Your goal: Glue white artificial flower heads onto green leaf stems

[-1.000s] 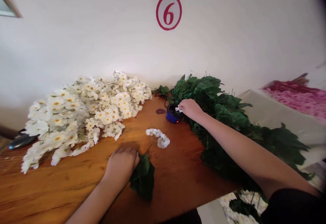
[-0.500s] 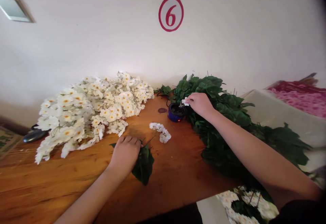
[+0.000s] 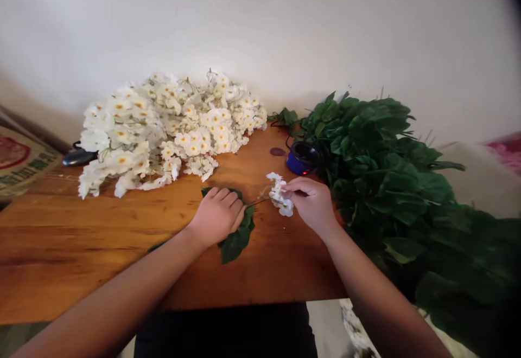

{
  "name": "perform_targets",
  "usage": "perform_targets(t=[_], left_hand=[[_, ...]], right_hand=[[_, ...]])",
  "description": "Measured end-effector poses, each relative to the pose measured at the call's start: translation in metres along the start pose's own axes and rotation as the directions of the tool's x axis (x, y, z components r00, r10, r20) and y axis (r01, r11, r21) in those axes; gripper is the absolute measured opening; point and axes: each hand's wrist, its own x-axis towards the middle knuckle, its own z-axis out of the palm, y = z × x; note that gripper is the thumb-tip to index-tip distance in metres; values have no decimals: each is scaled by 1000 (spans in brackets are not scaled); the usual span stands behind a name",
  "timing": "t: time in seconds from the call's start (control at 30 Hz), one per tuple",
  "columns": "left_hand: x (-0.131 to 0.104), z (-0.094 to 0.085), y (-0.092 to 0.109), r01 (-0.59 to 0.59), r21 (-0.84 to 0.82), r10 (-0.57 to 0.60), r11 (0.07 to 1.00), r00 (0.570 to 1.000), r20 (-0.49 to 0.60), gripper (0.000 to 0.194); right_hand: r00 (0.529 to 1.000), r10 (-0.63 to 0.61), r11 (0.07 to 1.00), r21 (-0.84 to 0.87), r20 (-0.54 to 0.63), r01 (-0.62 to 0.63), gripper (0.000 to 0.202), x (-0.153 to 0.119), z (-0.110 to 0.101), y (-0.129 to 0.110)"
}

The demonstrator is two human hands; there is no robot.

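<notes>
My left hand (image 3: 220, 216) is closed round a stem with green leaves (image 3: 237, 243), held low over the wooden table. From it a thin stem runs right to a cluster of white artificial flowers (image 3: 280, 196). My right hand (image 3: 311, 200) pinches at the right side of this cluster, its fingertips on or against the white petals. Whether it holds a separate small flower there I cannot make out. Just behind my right hand stands a small blue pot (image 3: 296, 164) with a black, dark inside and a lit red light.
A big heap of white flowers with yellow centres (image 3: 195, 125) lies at the back left. Green leaf stems (image 3: 378, 162) are piled along the right side. A dark shiny object (image 3: 79, 156) and a printed cardboard box (image 3: 24, 157) are at far left. The wooden table (image 3: 101, 238) ends near my body.
My right hand has come from the blue pot, toward me, to the flower cluster by my left hand, bringing a small white flower. My left hand still grips the leafy stem. The view has tilted down.
</notes>
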Motion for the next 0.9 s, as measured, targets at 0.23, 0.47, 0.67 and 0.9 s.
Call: perform_targets(t=[0.23, 0.47, 0.67, 0.9], left_hand=[[4, 1, -2, 12, -55, -12, 998, 1000, -2, 32], [9, 3, -6, 59, -143, -54, 988, 998, 33, 32], [10, 3, -7, 51, -149, -45, 988, 998, 45, 31], [10, 5, -8, 64, -180, -55, 982, 997, 55, 31]], right_hand=[[999, 36, 999, 4, 0, -36, 17, -8, 8, 22], [999, 49, 999, -21, -3, -49, 16, -7, 8, 29], [997, 73, 997, -42, 14, -72, 14, -8, 8, 32], [997, 73, 996, -43, 26, -72, 18, -9, 11, 32]])
